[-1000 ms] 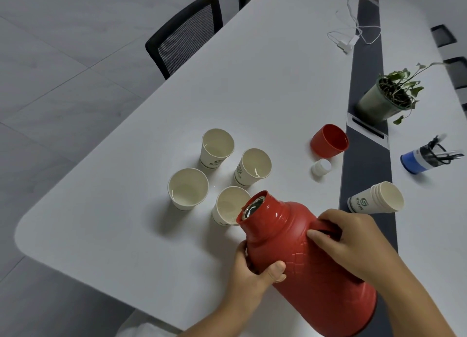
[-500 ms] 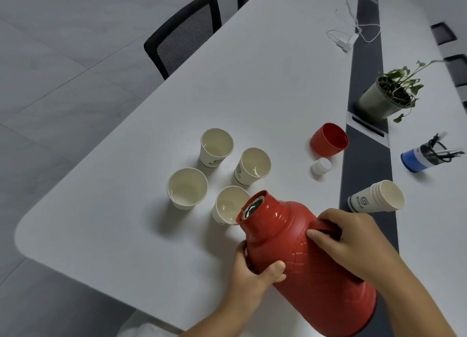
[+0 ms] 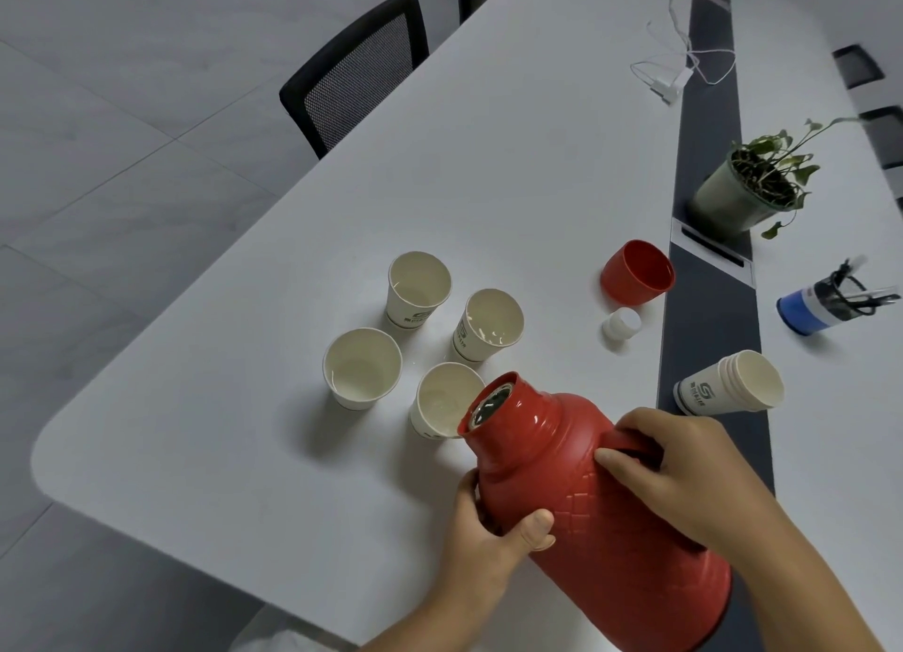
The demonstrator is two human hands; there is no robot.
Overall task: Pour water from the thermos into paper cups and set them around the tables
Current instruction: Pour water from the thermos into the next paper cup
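A red thermos (image 3: 601, 519) is tilted toward the upper left, its open mouth over the rim of the nearest paper cup (image 3: 442, 399). My right hand (image 3: 679, 470) grips the thermos handle. My left hand (image 3: 488, 534) holds the body from below, thumb on its side. Three more paper cups stand upright close by: one at the left (image 3: 361, 368), one at the back (image 3: 419, 287) and one at the right (image 3: 486, 324). Water shows in some of them.
The red thermos lid (image 3: 637, 272) and a white stopper (image 3: 621, 323) lie on the white table (image 3: 220, 431). A stack of spare cups (image 3: 730, 390) lies on its side on the dark centre strip. A potted plant (image 3: 747, 189), a blue pen holder (image 3: 826, 304), a charger cable (image 3: 677, 72) and a black chair (image 3: 356, 72) stand farther off.
The thermos mouth and both hands hold almost the same pose; the view shifts only slightly.
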